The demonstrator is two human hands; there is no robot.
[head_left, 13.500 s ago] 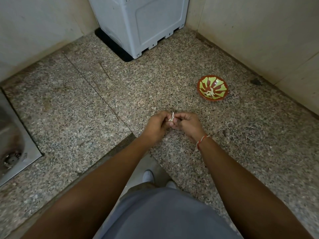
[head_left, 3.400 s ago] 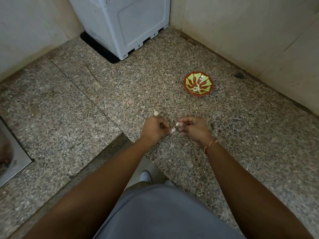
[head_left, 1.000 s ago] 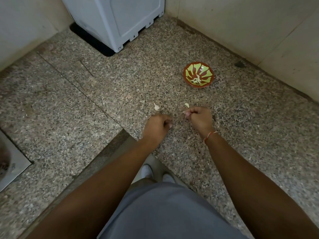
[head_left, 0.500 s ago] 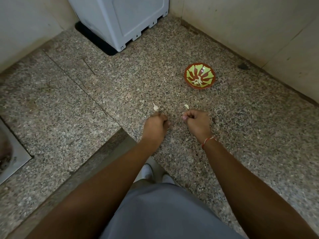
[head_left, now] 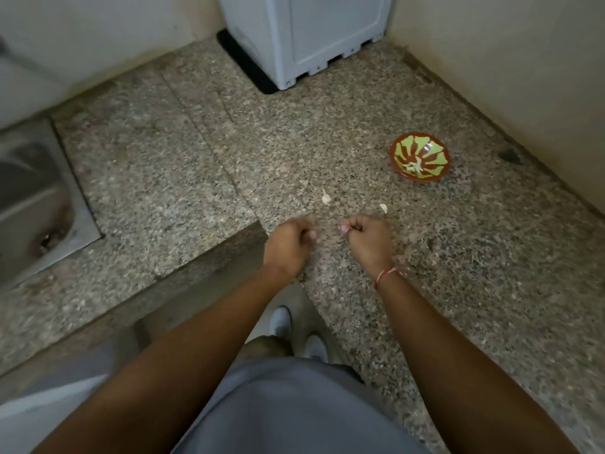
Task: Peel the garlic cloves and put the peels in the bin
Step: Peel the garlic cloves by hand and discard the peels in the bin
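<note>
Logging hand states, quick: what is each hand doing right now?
Left hand: fingers curled, blurred; contents cannot be told.
Right hand: fingers curled; contents cannot be told.

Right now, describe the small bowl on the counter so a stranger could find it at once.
Start at the grey appliance in the far corner of the speckled stone counter. Nearer and to its right, by the right wall, sits the small bowl. It alone is round and coloured: red-brown with green petal shapes, pale bits inside, unlike the two loose white garlic pieces nearby.
</note>
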